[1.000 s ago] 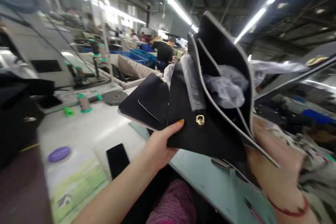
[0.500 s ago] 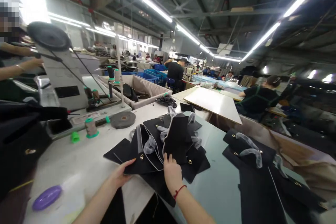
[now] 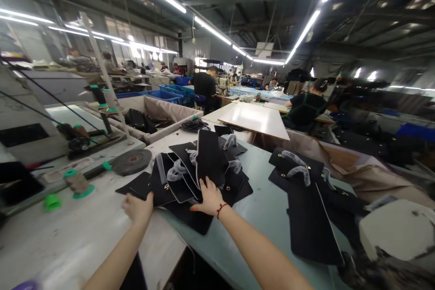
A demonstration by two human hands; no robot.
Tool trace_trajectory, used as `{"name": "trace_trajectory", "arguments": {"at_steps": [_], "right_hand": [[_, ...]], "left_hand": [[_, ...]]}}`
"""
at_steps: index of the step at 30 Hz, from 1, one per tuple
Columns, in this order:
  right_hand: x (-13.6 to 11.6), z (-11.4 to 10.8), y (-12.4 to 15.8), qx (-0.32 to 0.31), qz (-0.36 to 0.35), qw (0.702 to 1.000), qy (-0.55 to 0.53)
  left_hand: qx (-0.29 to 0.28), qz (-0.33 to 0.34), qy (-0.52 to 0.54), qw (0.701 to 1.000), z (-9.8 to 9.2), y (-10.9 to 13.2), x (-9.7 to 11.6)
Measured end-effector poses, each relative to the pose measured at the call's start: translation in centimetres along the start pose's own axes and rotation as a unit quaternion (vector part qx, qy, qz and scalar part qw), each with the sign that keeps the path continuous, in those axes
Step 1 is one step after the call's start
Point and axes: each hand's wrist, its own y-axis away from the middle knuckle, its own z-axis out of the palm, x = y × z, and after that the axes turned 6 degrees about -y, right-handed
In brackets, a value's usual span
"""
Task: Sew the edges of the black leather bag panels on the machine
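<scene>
A pile of black fabric bag pieces (image 3: 210,158) with pale edges, gold-coloured metal fittings and handles wrapped in clear plastic lies in front of me. My right hand (image 3: 210,198), with a red cord on the wrist, rests its fingertips on the lower end of a raised black piece; its thumb is spread away. My left hand (image 3: 138,209) is beside the pile's lower left corner, thumb and fingers apart, slightly blurred. Nothing shows in its grasp. Further black bag pieces (image 3: 314,224) with wrapped handles lie on the right of the table.
A grey tape roll (image 3: 132,161), a thread cone (image 3: 79,184) and a green cap (image 3: 52,202) stand at left beside a sewing machine (image 3: 23,122). A pale machine head (image 3: 397,231) is at lower right. Fabric-lined bins (image 3: 166,113) and seated co-workers (image 3: 205,86) are beyond.
My left hand has come off the lower edge of the bag piece and moved left. My right hand stays at the raised piece, its thumb now spread. The view has turned right.
</scene>
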Motion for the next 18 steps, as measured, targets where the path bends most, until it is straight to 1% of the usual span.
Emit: {"name": "trace_trajectory", "arguments": {"at_steps": [2, 4, 5, 7, 10, 13, 15, 18], "right_hand": [[1.0, -0.8, 1.8, 0.028, -0.025, 0.998, -0.043], [1.8, -1.0, 3.3, 0.070, -0.031, 0.996, -0.050], [2.1, -0.8, 3.9, 0.081, -0.030, 0.995, -0.045], [2.4, -0.1, 4.8, 0.076, -0.030, 0.996, -0.033], [2.5, 1.6, 5.9, 0.055, -0.021, 0.998, -0.015], [2.4, 2.9, 7.2, 0.048, -0.035, 0.998, -0.002], [2.5, 3.3, 8.2, 0.051, -0.044, 0.998, -0.002], [3.0, 3.4, 9.2, 0.075, -0.029, 0.996, -0.040]], "left_hand": [[0.019, 0.043, -0.055, 0.997, -0.8, 1.3, -1.7], [-0.001, 0.122, -0.095, 0.988, -1.2, 2.9, -3.2], [-0.017, 0.162, -0.103, 0.981, -1.2, 3.8, -3.8], [-0.043, 0.218, -0.090, 0.971, -1.3, 5.9, -4.5], [-0.066, 0.264, -0.061, 0.960, -1.7, 9.1, -4.8], [-0.090, 0.286, -0.047, 0.953, -2.8, 12.2, -5.7], [-0.106, 0.302, -0.053, 0.946, -4.0, 13.9, -7.0], [-0.109, 0.339, -0.092, 0.930, -6.2, 15.8, -9.8]]}}
